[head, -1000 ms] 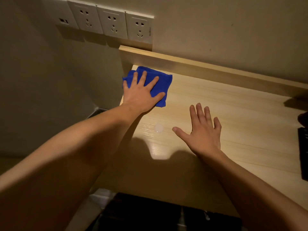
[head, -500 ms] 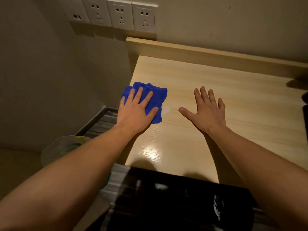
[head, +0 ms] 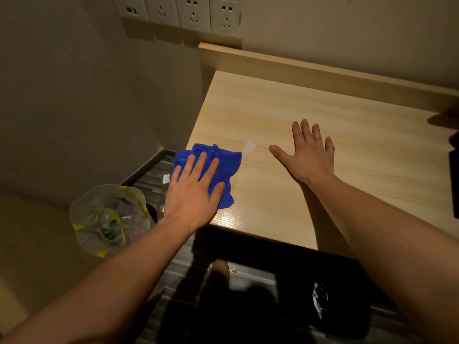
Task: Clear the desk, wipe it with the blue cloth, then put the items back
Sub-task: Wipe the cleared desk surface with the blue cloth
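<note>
A crumpled blue cloth (head: 223,161) lies at the near left corner of the light wooden desk (head: 285,108), partly hanging over the left edge. My left hand (head: 193,192) presses flat on the cloth with fingers spread, covering its lower left part. My right hand (head: 308,152) rests flat on the bare desktop to the right of the cloth, fingers apart and holding nothing. A small pale spot (head: 249,146) shows on the wood between the cloth and my right hand.
A raised wooden back ledge (head: 323,73) runs along the wall under a row of white sockets (head: 188,11). A clear plastic bag with yellow bits (head: 109,219) sits on the floor left of the desk. A dark object (head: 454,182) lies at the desk's right edge.
My left hand has dragged the blue cloth from the far left corner toward the near left corner of the desk. My right hand has stayed flat on the wood.
</note>
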Demonstrator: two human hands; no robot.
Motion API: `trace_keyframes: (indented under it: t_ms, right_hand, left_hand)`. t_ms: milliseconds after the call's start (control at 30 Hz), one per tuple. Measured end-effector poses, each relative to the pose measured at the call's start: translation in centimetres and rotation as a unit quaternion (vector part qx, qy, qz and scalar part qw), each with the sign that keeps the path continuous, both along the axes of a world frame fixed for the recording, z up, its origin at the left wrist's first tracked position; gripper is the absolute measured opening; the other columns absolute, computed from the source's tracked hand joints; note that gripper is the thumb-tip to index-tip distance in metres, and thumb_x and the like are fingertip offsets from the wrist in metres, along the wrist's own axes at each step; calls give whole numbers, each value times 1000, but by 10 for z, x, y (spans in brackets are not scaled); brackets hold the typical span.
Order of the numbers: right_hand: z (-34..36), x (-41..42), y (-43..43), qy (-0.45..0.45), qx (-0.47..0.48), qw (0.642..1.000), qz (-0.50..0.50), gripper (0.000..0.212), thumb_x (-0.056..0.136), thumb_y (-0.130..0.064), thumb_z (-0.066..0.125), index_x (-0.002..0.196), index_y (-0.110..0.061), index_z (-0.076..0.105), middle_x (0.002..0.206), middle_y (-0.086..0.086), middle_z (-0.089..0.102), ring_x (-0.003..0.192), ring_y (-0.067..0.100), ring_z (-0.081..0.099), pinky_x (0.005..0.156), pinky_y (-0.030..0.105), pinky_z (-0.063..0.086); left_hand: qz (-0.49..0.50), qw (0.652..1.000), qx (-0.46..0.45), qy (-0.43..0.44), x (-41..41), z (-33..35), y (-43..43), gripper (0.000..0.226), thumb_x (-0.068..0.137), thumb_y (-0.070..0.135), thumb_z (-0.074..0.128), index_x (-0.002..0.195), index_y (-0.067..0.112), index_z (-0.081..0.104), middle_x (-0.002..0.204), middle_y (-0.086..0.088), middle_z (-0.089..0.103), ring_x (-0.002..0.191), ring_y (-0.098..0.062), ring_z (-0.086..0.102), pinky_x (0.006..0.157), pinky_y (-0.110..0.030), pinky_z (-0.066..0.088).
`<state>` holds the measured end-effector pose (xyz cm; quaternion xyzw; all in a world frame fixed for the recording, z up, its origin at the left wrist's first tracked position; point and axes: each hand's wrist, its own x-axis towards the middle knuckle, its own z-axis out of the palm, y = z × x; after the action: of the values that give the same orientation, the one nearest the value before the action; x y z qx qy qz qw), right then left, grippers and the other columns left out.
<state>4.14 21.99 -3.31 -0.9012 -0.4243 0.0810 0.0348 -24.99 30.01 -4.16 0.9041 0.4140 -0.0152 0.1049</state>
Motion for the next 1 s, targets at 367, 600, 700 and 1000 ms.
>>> trace_keyframes:
  t_ms: [367, 600, 700, 1000]
  right_hand:
    - [-1, 1, 0, 3, 7, 1000, 1, 106, 82, -95, 11, 165, -30, 6, 173, -5, -1, 159, 20, -6, 126, 54, 3]
    - [-2, 3, 0, 2, 8, 1000, 1, 105, 82, -94, 7, 165, -30, 4, 173, -5, -2, 159, 20, -7, 126, 52, 4]
    - [-2, 3, 1, 1, 10, 1000, -3, 102, 83, -93, 9, 165, -31, 5, 173, -6, -1, 159, 20, -7, 126, 52, 5]
    - [-2, 3, 5, 13, 16, 999, -26, 110, 80, -95, 17, 165, -27, -1, 173, -7, -3, 159, 17, -9, 128, 50, 4]
  left_hand:
    - [45, 989, 2, -139, -33, -2, -52, 51, 99, 46, 43, 133, 20, 71, 141, -1, 66, 133, -22, 60, 107, -43, 49]
    - [143, 930, -128, -313, 33, 77, -24, 48, 93, 55, 42, 108, 27, 78, 88, 18, 70, 77, -3, 59, 65, -15, 37]
    - [68, 944, -65, -317, 109, 101, 21, 38, 100, 44, 46, 109, 24, 77, 98, 10, 73, 84, -9, 59, 65, -25, 36]
    - [-75, 992, -100, -29, 214, 51, 118, 73, 102, 72, 19, 166, 38, 5, 175, -2, -4, 160, -30, -11, 127, -54, -6]
